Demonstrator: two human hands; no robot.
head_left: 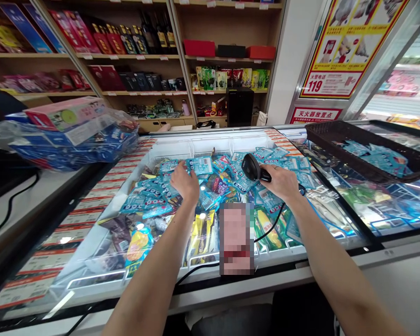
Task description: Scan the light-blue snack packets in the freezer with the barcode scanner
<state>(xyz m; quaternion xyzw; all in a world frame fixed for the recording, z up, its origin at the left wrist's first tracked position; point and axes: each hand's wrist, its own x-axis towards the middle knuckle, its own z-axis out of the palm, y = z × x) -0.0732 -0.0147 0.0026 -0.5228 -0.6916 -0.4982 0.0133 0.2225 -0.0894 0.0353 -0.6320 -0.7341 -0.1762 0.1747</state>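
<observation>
My right hand (283,183) is closed around the grip of a black handheld barcode scanner (251,167), its head pointing left over the packets. My left hand (186,182) has thumb and fingertips at the left edge of a light-blue packet (201,165), whose barcode side faces up; the fingers look closed on that edge. Many similar blue packets (149,198) lie spread over other goods in the glass-topped freezer chest (168,148). A black cable runs from the scanner toward the front edge, passing a pixelated upright rectangle (236,239).
A dark brown basket (364,169) with more blue packets rests on the right-hand glass. At left, a plastic-wrapped stack of boxes (70,135) stands beside the freezer. Price labels (68,233) line the left edge. Shelves (133,56) of boxes and bottles stand behind.
</observation>
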